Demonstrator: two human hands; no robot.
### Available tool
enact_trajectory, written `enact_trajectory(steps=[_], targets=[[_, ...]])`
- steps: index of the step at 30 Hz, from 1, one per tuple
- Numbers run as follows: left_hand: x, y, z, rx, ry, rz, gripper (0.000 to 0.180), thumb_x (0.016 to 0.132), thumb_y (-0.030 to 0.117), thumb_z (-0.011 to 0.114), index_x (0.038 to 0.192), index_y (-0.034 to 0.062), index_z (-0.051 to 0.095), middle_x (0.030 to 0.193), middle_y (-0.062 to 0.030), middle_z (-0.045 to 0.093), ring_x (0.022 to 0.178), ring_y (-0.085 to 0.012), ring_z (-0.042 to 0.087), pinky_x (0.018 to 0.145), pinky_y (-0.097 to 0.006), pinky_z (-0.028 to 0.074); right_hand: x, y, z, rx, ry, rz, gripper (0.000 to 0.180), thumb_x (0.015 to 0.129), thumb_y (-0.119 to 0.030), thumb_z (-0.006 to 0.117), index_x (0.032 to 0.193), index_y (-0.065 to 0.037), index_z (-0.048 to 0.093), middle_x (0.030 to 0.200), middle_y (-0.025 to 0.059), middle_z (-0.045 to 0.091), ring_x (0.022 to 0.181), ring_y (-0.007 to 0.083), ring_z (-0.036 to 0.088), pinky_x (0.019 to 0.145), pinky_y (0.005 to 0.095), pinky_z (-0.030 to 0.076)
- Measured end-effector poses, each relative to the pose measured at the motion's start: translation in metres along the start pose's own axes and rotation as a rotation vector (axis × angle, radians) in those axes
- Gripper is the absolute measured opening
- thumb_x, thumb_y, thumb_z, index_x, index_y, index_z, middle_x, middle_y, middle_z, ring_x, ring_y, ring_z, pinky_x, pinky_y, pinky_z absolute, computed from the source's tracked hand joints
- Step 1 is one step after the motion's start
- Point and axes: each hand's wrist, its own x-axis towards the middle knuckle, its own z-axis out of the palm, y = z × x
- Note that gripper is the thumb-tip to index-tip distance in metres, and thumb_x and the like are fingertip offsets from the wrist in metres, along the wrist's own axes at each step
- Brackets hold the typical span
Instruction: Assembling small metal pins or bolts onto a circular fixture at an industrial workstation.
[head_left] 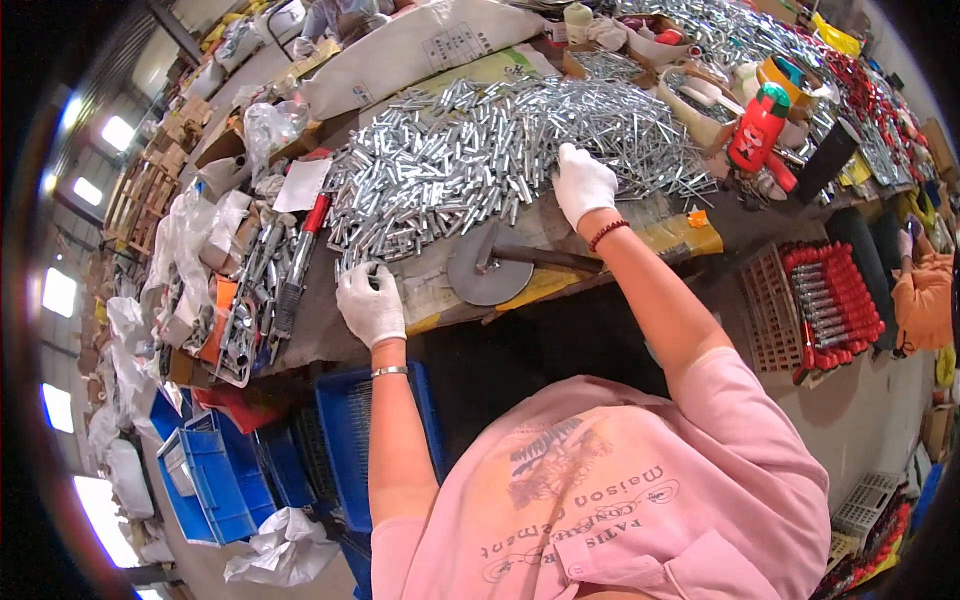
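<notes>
My left hand (370,304), in a white glove, is at the table's front edge beside the near left corner of a large heap of short silvery metal tubes (440,170). Its thumb and fingers are curled together, and whatever they hold is too small to tell. My right hand (584,188), gloved too, reaches to the heap's near right part, where longer thin metal rods (640,130) lie. Its fingers are closed at the pile and what is in them is hidden. Between the hands a grey round metal plate (490,268) with a bar (545,257) lies on the table edge.
Ratchet-like tools with a red handle (317,213) lie at the left. A red bottle (760,125) and a black cylinder (828,163) stand at the right. Blue crates (205,480) sit below left; a crate of red-handled tools (770,300) is right. Another person (922,290) is far right.
</notes>
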Motion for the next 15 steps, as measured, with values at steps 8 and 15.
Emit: enact_trajectory(steps=[8,15], targets=[[0.003,-0.005,0.005,-0.029,0.046,0.008,0.014,0.086,0.018,0.076,0.094,0.0068,0.078,0.101,-0.0157,0.074,0.096,-0.0384,0.069,0.087,-0.048,0.056,0.017,0.014,0.009,0.050,-0.064,0.091,0.025,0.098,-0.035,0.071,0.107,-0.012,0.077,0.111,0.0134,0.077,0.106,0.0356,0.075,0.088,0.0497,0.060],[-0.004,-0.016,0.003,-0.083,0.102,-0.007,0.018,0.088,0.014,0.077,0.103,0.0039,0.077,0.101,-0.0157,0.074,0.096,-0.0366,0.070,0.087,-0.047,0.056,0.021,0.012,0.008,0.120,-0.154,0.087,0.031,0.094,-0.035,0.068,0.110,-0.009,0.077,0.117,0.0155,0.077,0.109,0.0377,0.073,0.093,0.0486,0.059]])
